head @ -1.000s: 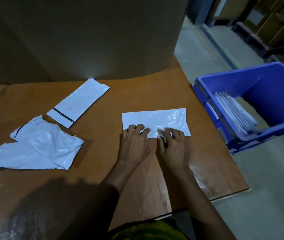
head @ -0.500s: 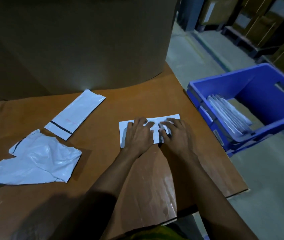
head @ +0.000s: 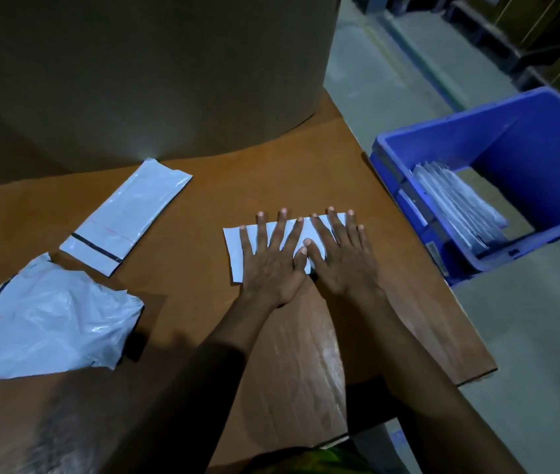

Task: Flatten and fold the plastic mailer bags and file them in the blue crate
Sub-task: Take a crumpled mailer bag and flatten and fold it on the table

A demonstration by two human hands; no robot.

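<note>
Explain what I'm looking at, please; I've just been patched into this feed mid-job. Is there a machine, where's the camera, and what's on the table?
There is no machine: a person works with two bare hands. The one current picture comes from a camera worn on the head, looking forward and down. The left hand and right hand lie side by side, fingers straight and spread, pressing a folded white bag flat on the brown table. Neither hand holds anything. Farther left lie a flat bag with a black strip and a crumpled bag. Right of the table, a blue crate holds a row of bags leaning together. A big cardboard shape stands at the far side.
</note>
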